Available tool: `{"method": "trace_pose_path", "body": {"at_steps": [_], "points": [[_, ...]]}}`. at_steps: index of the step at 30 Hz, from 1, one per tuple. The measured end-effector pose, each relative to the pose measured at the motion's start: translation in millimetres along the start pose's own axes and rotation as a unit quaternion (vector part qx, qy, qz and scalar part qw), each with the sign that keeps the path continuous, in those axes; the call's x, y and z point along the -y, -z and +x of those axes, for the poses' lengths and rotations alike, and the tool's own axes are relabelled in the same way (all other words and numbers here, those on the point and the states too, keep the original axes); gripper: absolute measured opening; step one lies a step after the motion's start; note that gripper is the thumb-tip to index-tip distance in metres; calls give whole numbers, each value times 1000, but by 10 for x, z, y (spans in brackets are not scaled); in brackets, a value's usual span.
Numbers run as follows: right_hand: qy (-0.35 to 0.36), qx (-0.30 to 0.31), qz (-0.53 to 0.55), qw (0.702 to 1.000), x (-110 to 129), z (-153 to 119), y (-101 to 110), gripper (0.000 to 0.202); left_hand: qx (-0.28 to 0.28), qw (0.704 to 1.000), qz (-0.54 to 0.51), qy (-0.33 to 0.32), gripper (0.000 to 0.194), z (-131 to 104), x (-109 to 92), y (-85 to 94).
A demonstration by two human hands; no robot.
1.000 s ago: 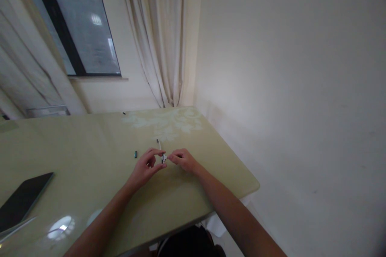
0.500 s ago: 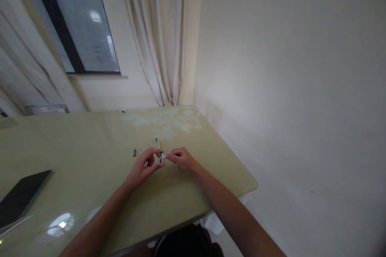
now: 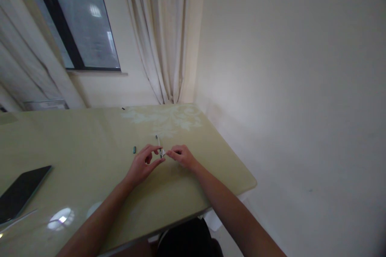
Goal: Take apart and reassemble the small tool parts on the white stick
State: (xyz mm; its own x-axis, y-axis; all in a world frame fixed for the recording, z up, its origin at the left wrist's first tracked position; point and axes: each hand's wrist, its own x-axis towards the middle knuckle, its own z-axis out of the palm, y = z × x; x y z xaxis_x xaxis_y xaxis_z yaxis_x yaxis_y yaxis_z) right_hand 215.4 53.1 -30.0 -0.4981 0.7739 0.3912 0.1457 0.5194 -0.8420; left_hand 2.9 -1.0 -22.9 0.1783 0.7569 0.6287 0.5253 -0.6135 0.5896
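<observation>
A small white-and-dark piece, its material too small to tell, sits between your two hands, above the pale green, glossy-topped table (image 3: 229, 168). The piece (image 3: 162, 153) lies just right of your left hand's fingertips and just left of your right hand's, its dark long edge running roughly away from you. Your left hand (image 3: 144, 164) is the nearer, thumb and forefinger parted only by the piece's length and clasping it at both ends. Your right hand (image 3: 183, 156) meets the opposite side, thumb and forefinger drawn together; whether they grip a part or merely brush it, you cannot tell from here.

Just beyond the piece runs a thin white strip with a dark tip (image 3: 158, 141); whether it joins the piece is unclear. Left of the piece rests a small dark green oblong block (image 3: 134, 149). Far beyond it lies a tiny black bit (image 3: 123, 108), and well to its left, nearer you, a flat black slab with a slim edge (image 3: 24, 192).

No brand, label or writing can be read.
</observation>
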Motion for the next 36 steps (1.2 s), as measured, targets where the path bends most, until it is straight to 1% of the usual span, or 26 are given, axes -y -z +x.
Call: {"method": "trace_pose_path", "body": {"at_steps": [6, 9, 11, 13, 15, 17, 19, 21, 23, 25, 28, 30, 32, 36], "points": [[7, -9, -16, 1000, -3, -12, 1, 60, -16, 1000, -8, 14, 36, -6, 43, 10], [-12, -25, -1, 1000, -8, 5, -12, 63, -12, 1000, -10, 20, 36, -14, 82, 52], [-41, -64, 24, 997, -19, 41, -7, 67, -6, 1000, -3, 29, 39, -4, 107, 59], [-71, -136, 50, 987, -46, 93, 27, 72, 17, 999, 3, 41, 42, 42, 125, 21], [-94, -227, 72, 967, -91, 144, 96, 74, 61, 997, 10, 47, 43, 141, 129, -81], [-111, -313, 94, 938, -149, 177, 187, 75, 113, 992, 30, 46, 42, 295, 116, -255], [-122, -375, 114, 912, -213, 185, 277, 74, 155, 984, 61, 59, 42, 485, 96, -487], [-129, -411, 123, 894, -276, 174, 346, 73, 186, 972, 83, 115, 42, 680, 80, -747], [-136, -429, 122, 885, -334, 160, 385, 72, 193, 967, 83, 143, 43, 847, 78, -993], [-145, -438, 118, 880, -383, 154, 401, 71, 195, 962, 79, 171, 41, 966, 89, -1191], [-155, -445, 117, 874, -434, 161, 397, 71, 192, 954, 85, 214, 36, 1049, 116, -1370], [-159, -447, 124, 871, -452, 168, 386, 70, 184, 950, 96, 235, 35, 1058, 133, -1418], [-160, -445, 133, 871, -462, 169, 378, 70, 176, 948, 103, 242, 37, 1049, 143, -1429], [-165, -439, 129, 873, -457, 158, 392, 71, 164, 956, 101, 219, 44, 994, 144, -1390]]}}
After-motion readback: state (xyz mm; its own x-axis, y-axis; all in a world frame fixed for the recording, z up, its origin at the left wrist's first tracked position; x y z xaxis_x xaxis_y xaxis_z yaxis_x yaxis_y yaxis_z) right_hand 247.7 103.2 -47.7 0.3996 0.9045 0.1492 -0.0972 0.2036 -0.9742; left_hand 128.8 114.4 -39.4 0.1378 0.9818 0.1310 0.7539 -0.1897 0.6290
